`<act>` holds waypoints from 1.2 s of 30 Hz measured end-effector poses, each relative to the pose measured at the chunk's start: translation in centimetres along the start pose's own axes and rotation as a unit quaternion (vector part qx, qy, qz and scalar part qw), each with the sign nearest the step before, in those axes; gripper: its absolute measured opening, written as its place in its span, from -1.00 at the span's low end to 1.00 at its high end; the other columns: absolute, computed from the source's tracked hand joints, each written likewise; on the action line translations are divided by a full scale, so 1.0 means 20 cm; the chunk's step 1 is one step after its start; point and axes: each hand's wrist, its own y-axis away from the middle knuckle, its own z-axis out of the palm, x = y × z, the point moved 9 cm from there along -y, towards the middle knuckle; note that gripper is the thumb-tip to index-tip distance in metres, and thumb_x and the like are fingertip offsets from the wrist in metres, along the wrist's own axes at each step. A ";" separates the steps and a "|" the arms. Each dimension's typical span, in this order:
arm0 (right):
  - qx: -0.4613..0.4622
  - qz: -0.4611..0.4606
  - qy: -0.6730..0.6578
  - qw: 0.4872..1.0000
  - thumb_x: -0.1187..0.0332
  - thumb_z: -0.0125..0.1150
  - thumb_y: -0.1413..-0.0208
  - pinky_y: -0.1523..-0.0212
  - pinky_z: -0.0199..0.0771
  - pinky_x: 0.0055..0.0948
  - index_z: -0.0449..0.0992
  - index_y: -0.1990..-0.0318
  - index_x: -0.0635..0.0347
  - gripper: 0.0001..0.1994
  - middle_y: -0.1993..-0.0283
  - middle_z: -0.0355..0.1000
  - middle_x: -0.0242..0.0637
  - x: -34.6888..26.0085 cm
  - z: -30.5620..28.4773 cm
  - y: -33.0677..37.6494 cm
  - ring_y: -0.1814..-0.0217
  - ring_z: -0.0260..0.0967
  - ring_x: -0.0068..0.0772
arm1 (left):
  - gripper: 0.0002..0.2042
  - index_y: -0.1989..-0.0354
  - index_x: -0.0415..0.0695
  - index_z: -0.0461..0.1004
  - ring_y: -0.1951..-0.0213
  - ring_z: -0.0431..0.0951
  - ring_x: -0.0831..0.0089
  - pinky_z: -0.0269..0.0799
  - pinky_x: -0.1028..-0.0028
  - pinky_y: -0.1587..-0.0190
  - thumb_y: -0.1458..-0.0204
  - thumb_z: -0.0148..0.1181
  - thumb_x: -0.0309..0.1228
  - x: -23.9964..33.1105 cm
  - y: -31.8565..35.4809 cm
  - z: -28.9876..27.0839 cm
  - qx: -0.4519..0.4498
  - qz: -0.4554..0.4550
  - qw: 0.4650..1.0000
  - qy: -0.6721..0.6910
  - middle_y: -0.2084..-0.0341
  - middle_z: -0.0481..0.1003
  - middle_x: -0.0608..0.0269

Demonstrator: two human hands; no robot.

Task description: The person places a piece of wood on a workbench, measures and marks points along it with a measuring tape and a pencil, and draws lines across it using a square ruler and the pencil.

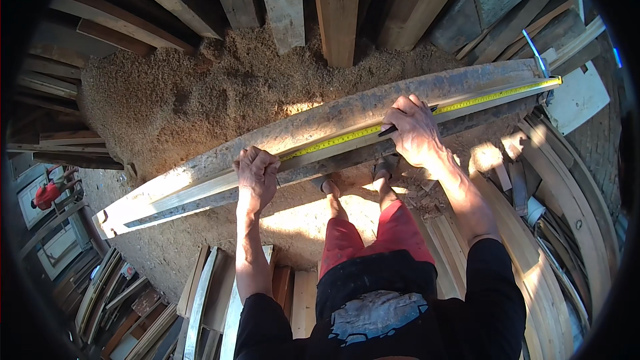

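A yellow measuring tape (340, 139) stretches along a long, pale, narrow wooden board (180, 196). Its far end reaches the board's right end. My left hand (256, 175) is closed around the tape measure at the tape's left end; the fingers hide any case. Over the right half of the board, my right hand (413, 130) grips a slim black pen-like marker (387, 131), its tip pointing left, just above the tape. The board rests on a wide, weathered beam (373, 98).
Sawdust (173, 100) is heaped beyond the beam, below upright planks (333, 13). Curved stacked timber (527, 253) lies at my right, and more boards (207, 287) at lower left. A person in red (47, 195) is at far left. A white panel (580, 103) sits beyond the beam's right end.
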 end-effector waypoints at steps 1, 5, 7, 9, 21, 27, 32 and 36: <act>0.002 0.003 0.003 1.000 0.53 0.27 0.09 -0.04 0.35 -0.12 0.56 0.29 0.13 -0.84 0.21 0.39 -0.29 0.00 0.00 0.00 0.05 0.33 -0.07 | -0.89 0.36 -0.04 0.52 0.23 0.42 0.23 0.12 0.18 0.01 -0.02 0.32 -0.55 0.00 0.00 0.00 -0.001 0.001 1.000 -0.006 0.43 0.41 0.30; -0.008 0.005 0.009 1.000 0.55 0.27 0.10 -0.12 0.35 -0.11 0.59 0.22 0.16 -0.78 0.17 0.42 -0.23 -0.02 -0.02 0.00 0.00 0.34 -0.04 | -0.89 0.35 -0.03 0.53 0.22 0.42 0.21 0.13 0.18 0.02 -0.02 0.32 -0.54 -0.02 0.00 0.02 -0.010 -0.005 1.000 -0.005 0.41 0.42 0.30; 0.038 -0.015 0.004 0.999 0.54 0.28 0.00 -0.13 0.37 -0.13 0.62 0.07 0.19 -0.71 0.15 0.43 -0.16 -0.06 -0.08 -0.02 -0.03 0.36 -0.03 | -0.89 0.34 -0.03 0.53 0.20 0.42 0.20 0.13 0.17 0.01 -0.03 0.32 -0.54 -0.01 0.01 0.01 -0.009 -0.006 1.000 -0.007 0.40 0.42 0.30; 0.049 0.026 -0.058 0.997 0.50 0.31 -0.05 -0.12 0.38 -0.13 0.60 -0.01 0.21 -0.68 0.14 0.42 -0.12 -0.05 -0.10 -0.01 -0.03 0.37 -0.02 | -0.90 0.33 -0.02 0.53 0.16 0.41 0.19 0.14 0.14 0.00 -0.04 0.32 -0.52 -0.01 0.01 0.02 -0.013 -0.009 1.000 -0.006 0.37 0.42 0.29; 0.103 0.023 -0.286 0.952 -0.12 0.14 -0.36 0.23 0.41 -0.37 0.47 -0.23 0.25 -0.41 0.38 0.42 -0.39 -0.36 -0.09 0.11 0.39 0.38 -0.43 | -0.91 0.36 -0.04 0.52 0.20 0.40 0.23 0.13 0.18 0.00 -0.02 0.30 -0.51 0.01 0.00 0.00 -0.005 -0.014 0.999 -0.030 0.40 0.41 0.29; 0.079 -0.036 -0.238 0.967 0.33 0.33 -0.10 0.09 0.51 -0.19 0.61 0.17 0.22 -0.80 0.35 0.58 -0.22 -0.57 0.14 0.04 0.27 0.47 -0.16 | -0.94 0.36 -0.04 0.52 0.19 0.40 0.19 0.12 0.16 0.01 -0.05 0.28 -0.47 0.01 0.00 0.00 -0.005 -0.021 1.000 -0.015 0.40 0.41 0.28; 0.109 -0.039 -0.250 0.961 0.45 0.36 -0.06 0.09 0.52 -0.18 0.61 0.17 0.22 -0.82 0.37 0.57 -0.20 -0.60 0.24 -0.02 0.30 0.47 -0.14 | -0.95 0.35 -0.04 0.53 0.17 0.40 0.19 0.12 0.15 0.00 -0.05 0.29 -0.45 0.00 0.01 -0.01 -0.009 -0.032 0.999 -0.010 0.39 0.42 0.27; 0.103 -0.042 -0.206 0.972 0.51 0.36 -0.03 0.11 0.53 -0.16 0.59 0.20 0.21 -0.84 0.37 0.57 -0.19 -0.61 0.30 -0.01 0.29 0.50 -0.10 | -0.95 0.34 -0.03 0.54 0.16 0.41 0.16 0.13 0.13 -0.01 -0.06 0.28 -0.43 0.00 0.01 0.00 -0.008 -0.037 0.999 -0.006 0.38 0.43 0.26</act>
